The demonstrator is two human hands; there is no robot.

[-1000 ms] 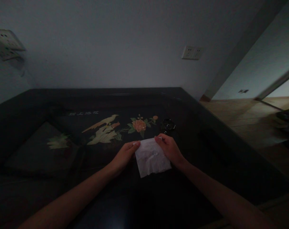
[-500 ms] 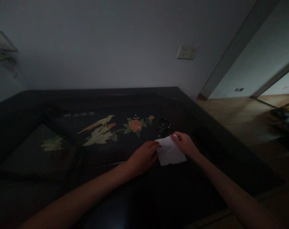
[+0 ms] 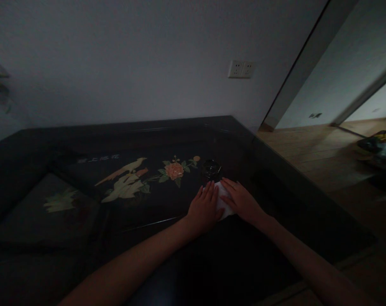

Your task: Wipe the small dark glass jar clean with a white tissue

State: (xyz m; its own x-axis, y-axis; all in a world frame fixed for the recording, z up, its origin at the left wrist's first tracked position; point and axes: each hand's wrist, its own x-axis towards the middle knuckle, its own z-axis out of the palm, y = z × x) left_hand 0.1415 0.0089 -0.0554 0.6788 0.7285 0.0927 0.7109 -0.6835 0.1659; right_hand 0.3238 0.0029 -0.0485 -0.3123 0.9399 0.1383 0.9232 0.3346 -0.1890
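Observation:
A small white sheet of paper or tissue (image 3: 223,199) lies on the dark glossy tabletop (image 3: 167,272). My left hand (image 3: 205,206) rests flat across its left part, fingers stretched forward. On the right part, my right hand (image 3: 242,202) lies with its fingers extended, pointing up and left. Most of the sheet is hidden beneath both hands. Just beyond the fingertips sits a dark, shiny, round object (image 3: 211,169); the dim light keeps its kind unclear.
The tabletop carries an inlaid flower (image 3: 174,171) and bird (image 3: 129,174). A wall with a double socket (image 3: 241,69) rises behind the table. Wooden floor (image 3: 304,144) runs along the right side, with a dark pile of things (image 3: 379,148) on it.
Both hands have gone from holding the sheet's upper edges to lying flat over it, closer together. Less of the sheet shows. The view has shifted slightly.

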